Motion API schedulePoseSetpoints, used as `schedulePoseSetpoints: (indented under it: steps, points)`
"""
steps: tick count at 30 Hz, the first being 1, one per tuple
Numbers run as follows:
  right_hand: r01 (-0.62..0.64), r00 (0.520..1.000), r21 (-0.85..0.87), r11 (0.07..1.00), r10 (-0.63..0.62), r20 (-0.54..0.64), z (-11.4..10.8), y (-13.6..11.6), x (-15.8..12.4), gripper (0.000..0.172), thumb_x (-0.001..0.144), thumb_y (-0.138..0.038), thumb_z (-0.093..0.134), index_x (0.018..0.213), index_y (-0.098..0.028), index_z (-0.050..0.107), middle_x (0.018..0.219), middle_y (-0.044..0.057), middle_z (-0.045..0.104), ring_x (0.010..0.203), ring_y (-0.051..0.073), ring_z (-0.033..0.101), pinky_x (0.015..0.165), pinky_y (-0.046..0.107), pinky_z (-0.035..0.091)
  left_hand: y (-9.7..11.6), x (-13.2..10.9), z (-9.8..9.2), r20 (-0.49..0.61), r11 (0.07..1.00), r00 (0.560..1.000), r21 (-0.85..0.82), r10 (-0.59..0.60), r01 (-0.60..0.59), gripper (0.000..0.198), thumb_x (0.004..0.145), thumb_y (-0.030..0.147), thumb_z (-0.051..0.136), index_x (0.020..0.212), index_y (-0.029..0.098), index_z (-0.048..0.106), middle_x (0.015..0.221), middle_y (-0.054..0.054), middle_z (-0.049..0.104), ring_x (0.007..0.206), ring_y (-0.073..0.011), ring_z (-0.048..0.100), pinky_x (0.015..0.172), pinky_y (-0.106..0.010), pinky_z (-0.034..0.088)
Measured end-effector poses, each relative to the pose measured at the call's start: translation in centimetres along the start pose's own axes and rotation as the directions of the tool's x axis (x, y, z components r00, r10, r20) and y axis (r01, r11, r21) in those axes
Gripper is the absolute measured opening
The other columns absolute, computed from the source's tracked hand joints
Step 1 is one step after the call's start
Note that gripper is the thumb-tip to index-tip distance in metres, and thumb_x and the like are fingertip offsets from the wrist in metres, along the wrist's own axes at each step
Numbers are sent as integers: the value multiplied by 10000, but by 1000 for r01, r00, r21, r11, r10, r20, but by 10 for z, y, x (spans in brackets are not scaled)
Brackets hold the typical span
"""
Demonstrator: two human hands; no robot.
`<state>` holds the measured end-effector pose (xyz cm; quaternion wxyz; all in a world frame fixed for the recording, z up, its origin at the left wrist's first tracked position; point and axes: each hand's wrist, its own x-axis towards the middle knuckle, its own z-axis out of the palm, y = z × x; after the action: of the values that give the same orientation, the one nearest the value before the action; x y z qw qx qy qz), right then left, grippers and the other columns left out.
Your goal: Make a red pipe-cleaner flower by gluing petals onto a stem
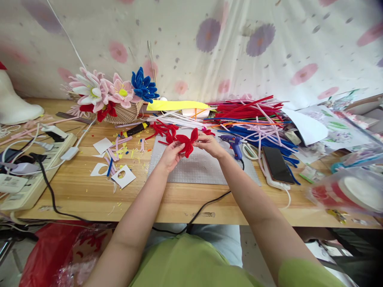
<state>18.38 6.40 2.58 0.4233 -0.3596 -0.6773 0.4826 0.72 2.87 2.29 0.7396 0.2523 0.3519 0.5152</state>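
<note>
My left hand and my right hand together hold a red pipe-cleaner flower piece above a grey cutting mat. Fingers of both hands are pinched on its fuzzy petals, the left from below and the right from the right side. More red pipe-cleaner loops lie on the mat's far edge just behind the hands. A blue glue gun stands right of my right hand, its black cord trailing off the table's front edge.
A heap of red, blue, pink and white pipe cleaners lies at back right, with a phone beside it. Finished flowers in a basket stand back left. A power strip, white paper cut-outs and a plastic box flank the mat.
</note>
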Motion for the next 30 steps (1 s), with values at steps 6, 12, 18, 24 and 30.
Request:
schedulePoseSetpoints:
  steps: [6, 12, 18, 24, 30]
  points:
    - [8, 1000, -2, 1000, -8, -2, -1, 1, 0, 202, 623, -400, 778, 761, -254, 756, 947, 36, 621, 949, 176, 557, 867, 330, 454, -3, -1, 2, -27, 1000, 1000, -27, -5, 4, 141, 744, 47, 637, 847, 140, 611, 769, -10, 690, 665, -107, 637, 653, -241, 491]
    - [8, 1000, -35, 999, -8, 2, -2, 2, 0, 173, 633, -390, 773, 754, -267, 759, 938, 37, 634, 928, 171, 570, 858, 332, 463, -2, 1, 2, -32, 1000, 999, 19, 14, -14, 209, 697, 58, 685, 862, 138, 584, 747, -9, 687, 649, -114, 646, 659, -250, 492]
    - [10, 1000, -35, 999, -11, -6, 0, 4, 1, 169, 631, -392, 771, 737, -261, 758, 924, 37, 637, 874, 161, 577, 795, 314, 484, 1, -1, 3, -46, 999, 999, 40, 27, -25, 255, 655, 47, 720, 840, 137, 570, 722, -9, 690, 618, -116, 643, 598, -233, 474]
    - [9, 1000, -31, 999, -9, 11, 3, -1, -2, 243, 637, -390, 770, 831, -246, 753, 1021, 50, 643, 938, 176, 584, 816, 315, 490, 3, -1, 3, -47, 999, 998, 37, 37, -35, 233, 658, 77, 732, 812, 141, 570, 732, -17, 690, 625, -111, 640, 582, -222, 462]
    - [-88, 996, 276, 957, 75, 58, 7, -8, -6, 475, 614, -393, 792, 1055, -269, 668, 1132, 37, 653, 1067, 204, 587, 945, 395, 457, 5, 0, -4, -10, 1000, 1000, 5, 24, -24, 163, 691, 59, 682, 809, 135, 601, 740, -23, 691, 627, -104, 626, 593, -223, 462]
